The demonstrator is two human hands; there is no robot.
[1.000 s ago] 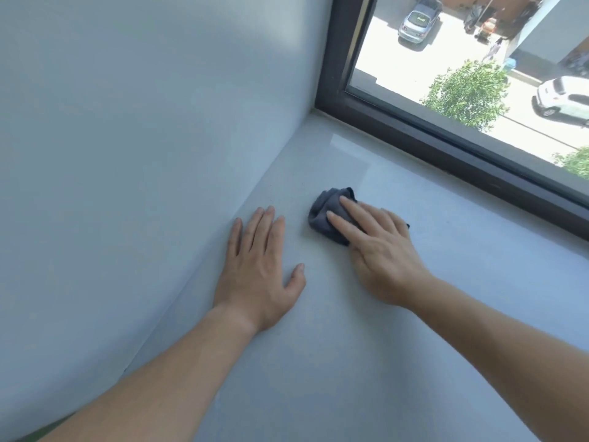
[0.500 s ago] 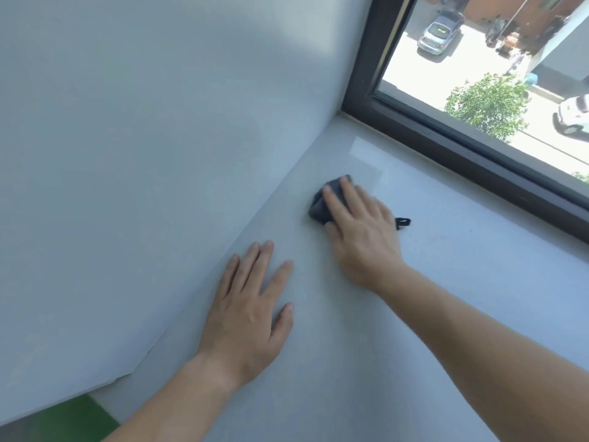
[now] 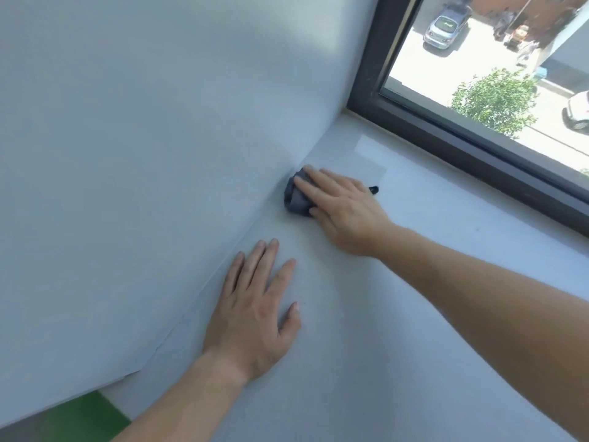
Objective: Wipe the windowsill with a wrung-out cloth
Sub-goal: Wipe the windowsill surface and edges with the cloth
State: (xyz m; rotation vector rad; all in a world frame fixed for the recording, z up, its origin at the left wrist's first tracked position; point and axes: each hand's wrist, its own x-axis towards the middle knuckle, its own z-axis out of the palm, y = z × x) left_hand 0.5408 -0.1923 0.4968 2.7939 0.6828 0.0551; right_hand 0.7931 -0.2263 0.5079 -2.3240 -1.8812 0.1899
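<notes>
A small dark grey cloth point(image 3: 296, 199), bunched up, lies on the pale grey windowsill point(image 3: 430, 237) right against the side wall. My right hand point(image 3: 344, 208) presses flat on top of it with straight fingers, covering most of it; a dark loop of the cloth pokes out past the little finger. My left hand point(image 3: 255, 307) rests flat on the sill nearer to me, fingers spread, close to the wall and holding nothing.
The side wall point(image 3: 159, 154) rises on the left and meets the sill in a seam. A dark window frame point(image 3: 478, 145) borders the sill at the back, with a street and cars beyond the glass. A green floor point(image 3: 83, 416) shows below the sill's near left corner.
My right hand has slid the cloth leftward to the wall seam. My left hand has stayed flat on the sill. The view has shifted left and down.
</notes>
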